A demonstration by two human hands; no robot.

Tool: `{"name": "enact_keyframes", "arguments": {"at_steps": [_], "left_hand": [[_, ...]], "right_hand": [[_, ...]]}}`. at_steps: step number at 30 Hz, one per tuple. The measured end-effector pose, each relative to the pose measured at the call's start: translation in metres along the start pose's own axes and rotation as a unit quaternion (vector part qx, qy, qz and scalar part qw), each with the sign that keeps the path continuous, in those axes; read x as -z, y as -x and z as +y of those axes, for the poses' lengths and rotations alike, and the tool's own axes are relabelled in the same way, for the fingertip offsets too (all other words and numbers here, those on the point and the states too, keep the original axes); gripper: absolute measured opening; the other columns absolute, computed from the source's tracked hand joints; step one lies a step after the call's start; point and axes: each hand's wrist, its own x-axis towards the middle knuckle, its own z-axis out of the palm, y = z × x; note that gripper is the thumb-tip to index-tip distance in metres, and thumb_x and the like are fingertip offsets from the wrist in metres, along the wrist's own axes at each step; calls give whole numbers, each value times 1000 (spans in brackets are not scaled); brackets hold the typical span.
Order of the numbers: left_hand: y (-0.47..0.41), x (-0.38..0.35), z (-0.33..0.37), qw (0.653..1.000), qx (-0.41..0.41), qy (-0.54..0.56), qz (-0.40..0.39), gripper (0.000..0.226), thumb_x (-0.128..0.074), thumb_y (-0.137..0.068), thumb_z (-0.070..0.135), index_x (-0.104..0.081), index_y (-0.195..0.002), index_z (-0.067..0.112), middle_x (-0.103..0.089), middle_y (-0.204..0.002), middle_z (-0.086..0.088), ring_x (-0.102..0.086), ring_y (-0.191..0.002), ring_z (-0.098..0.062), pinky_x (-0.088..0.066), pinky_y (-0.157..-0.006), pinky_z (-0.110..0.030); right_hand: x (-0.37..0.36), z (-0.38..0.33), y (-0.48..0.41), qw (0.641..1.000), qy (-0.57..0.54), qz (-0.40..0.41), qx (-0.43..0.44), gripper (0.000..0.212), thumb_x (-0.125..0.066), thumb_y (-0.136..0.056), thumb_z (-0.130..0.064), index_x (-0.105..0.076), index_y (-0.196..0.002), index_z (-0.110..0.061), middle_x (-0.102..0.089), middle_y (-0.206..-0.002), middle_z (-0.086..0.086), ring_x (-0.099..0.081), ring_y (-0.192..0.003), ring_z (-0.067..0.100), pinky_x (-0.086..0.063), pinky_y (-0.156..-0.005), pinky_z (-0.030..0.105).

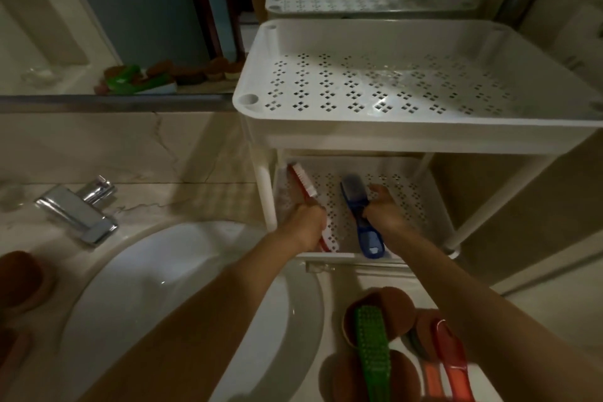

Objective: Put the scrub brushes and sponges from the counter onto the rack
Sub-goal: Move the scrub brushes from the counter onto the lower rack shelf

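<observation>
Two brushes in hand: one red, one blue, both inside the lower shelf of the rack
Left hand (pixel 305 223): fingers wrapped round the handle of the red brush (pixel 305 188), white bristles, head angled toward the shelf's back left corner
Right hand (pixel 380 209): loosely curled against the side of the blue brush (pixel 360 222), fingers partly spread; whether it grips it, cannot tell
Blue brush: translucent, long, lying on the perforated floor, handle end at the front edge
Rack (pixel 408 137): white plastic, top shelf holding nothing
Counter (pixel 522 307): green brush (pixel 373 352) lying over round brown sponges (pixel 396 307), orange-red brush (pixel 452 359) just beside them
Sink (pixel 156 284): white, under the left forearm
</observation>
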Motion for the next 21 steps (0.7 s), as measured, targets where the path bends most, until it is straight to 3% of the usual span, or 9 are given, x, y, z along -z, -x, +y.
{"name": "enact_keyframes", "arguments": {"at_steps": [4, 5, 7, 8, 10, 12, 16, 21], "left_hand": [[-6, -4, -1, 982, 111, 138, 62, 30, -40, -95, -1, -66, -110, -3, -63, -121, -15, -57, -115, -27, -46, -96, -27], [-8, -6, -2, 977, 129, 152, 82, 29, -39, -96, 2, -65, -110, -4, -65, -116, -15, -57, -113, -28, -48, -92, -21], [-11, -8, -2, 963, 160, 184, 114, 27, -39, -98, 8, -61, -107, -5, -65, -102, -15, -58, -103, -29, -45, -67, -8], [-12, -10, -2, 958, 170, 183, 139, 27, -40, -98, 10, -59, -111, -4, -65, -107, -15, -58, -104, -29, -42, -63, -8], [-14, -11, -5, 951, 177, 184, 173, 27, -45, -94, 3, -59, -116, -2, -56, -129, -14, -53, -118, -28, -44, -86, -15], [-15, -12, -7, 951, 171, 188, 178, 27, -46, -89, -6, -61, -111, -3, -51, -133, -16, -49, -125, -31, -40, -104, -29], [-15, -14, -7, 945, 194, 185, 188, 18, -45, -89, -3, -60, -97, 5, -57, -124, -15, -54, -115, -28, -39, -95, -25], [-17, -15, -3, 969, 214, 57, 114, 36, -49, -91, 6, -53, -127, 4, -43, -139, -20, -41, -128, -32, -36, -109, -33]], "right_hand": [[-9, 4, -7, 1000, -6, 13, -8, 59, -37, -88, 12, -28, -143, -7, -50, -132, 21, -52, -114, 40, -47, -92, 45], [-12, 5, -8, 1000, -3, 12, -2, 55, -38, -87, 13, -35, -139, -5, -53, -129, 22, -54, -111, 41, -48, -92, 46], [-17, 6, -13, 1000, -2, 10, 15, 48, -39, -84, 14, -45, -129, -1, -57, -122, 26, -57, -105, 44, -49, -91, 55], [-18, 7, -16, 1000, 1, 9, 20, 46, -40, -84, 15, -47, -126, -1, -59, -119, 27, -58, -103, 45, -50, -89, 57], [-19, 6, -21, 999, 23, 7, 27, 46, -40, -82, 15, -49, -124, -1, -61, -112, 25, -60, -96, 42, -54, -81, 51], [-19, 5, -24, 999, 40, 2, 35, 48, -39, -80, 15, -49, -125, -1, -62, -105, 21, -58, -85, 34, -50, -68, 38], [-21, 6, -29, 998, 53, -6, 41, 53, -43, -81, 13, -43, -131, -4, -59, -116, 20, -54, -89, 28, -44, -69, 31], [-23, 6, -33, 988, 140, 32, 57, 49, -51, -80, 6, -43, -128, 1, -53, -128, 22, -56, -109, 36, -48, -82, 35]]}}
